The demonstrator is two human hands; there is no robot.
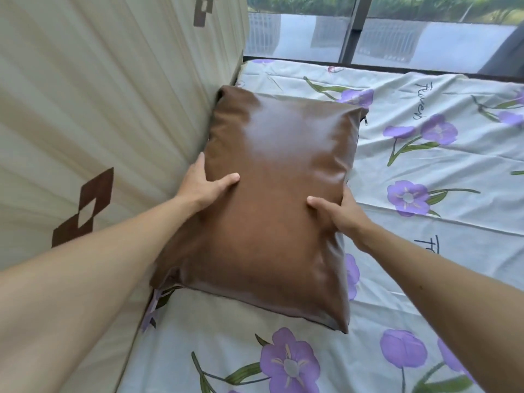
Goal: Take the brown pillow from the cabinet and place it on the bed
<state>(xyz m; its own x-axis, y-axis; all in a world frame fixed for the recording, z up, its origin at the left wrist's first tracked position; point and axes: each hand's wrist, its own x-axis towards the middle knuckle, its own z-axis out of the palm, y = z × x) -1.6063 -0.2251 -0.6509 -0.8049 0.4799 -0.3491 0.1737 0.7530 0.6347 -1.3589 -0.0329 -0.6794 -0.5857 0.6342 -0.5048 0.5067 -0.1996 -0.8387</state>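
Head view showed the bed (pixel 425 171), its sheet pale and printed with purple flowers, filling the frame from 1 o'clock round to 6 o'clock, with a cream padded headboard (pixel 85 109) bearing brown diamond marks rising along 9 o'clock. At centre lay the brown pillow (pixel 272 199), its long left edge pressed against the headboard and its underside seemingly on the sheet, though whether it rested fully could not be told. It looked glossy like faux leather, plump, with a bright sheen across the upper half and a small zip pull at its 1 o'clock corner. By judgement it would be light and soft, giving under the thumbs, and somewhat slippery, so the side edges near the middle were the sensible holds. The left hand (pixel 202 185) gripped the left edge, thumb on top; the right hand (pixel 337 214) clasped the right edge likewise, both closed on the pillow
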